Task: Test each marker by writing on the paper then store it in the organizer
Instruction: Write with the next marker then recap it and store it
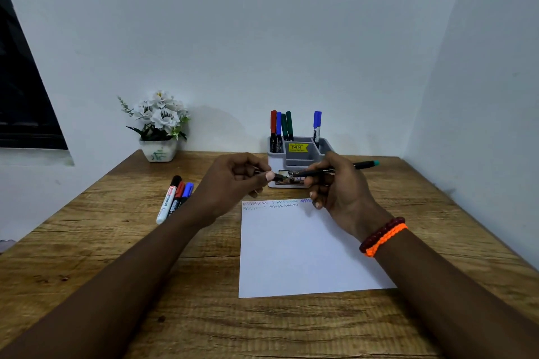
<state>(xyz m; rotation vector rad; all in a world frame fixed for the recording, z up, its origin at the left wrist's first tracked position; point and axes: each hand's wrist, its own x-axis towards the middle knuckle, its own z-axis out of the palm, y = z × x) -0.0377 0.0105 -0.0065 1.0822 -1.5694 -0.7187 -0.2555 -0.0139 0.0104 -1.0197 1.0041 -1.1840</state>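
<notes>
Black teal-ended marker pinched in right hand, left hand pinching its cap end, both just in front of the organizer, above the paper.

Both arms fwd — left hand & right hand curled, pinching.

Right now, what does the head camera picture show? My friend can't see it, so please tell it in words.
Two hands meet over a wooden desk: the right hand holds a thin black pen with a teal end, and the left hand pinches its other end. Below lies white paper with zigzag test lines; behind stands a grey organizer holding markers, with three more markers lying left.
</notes>
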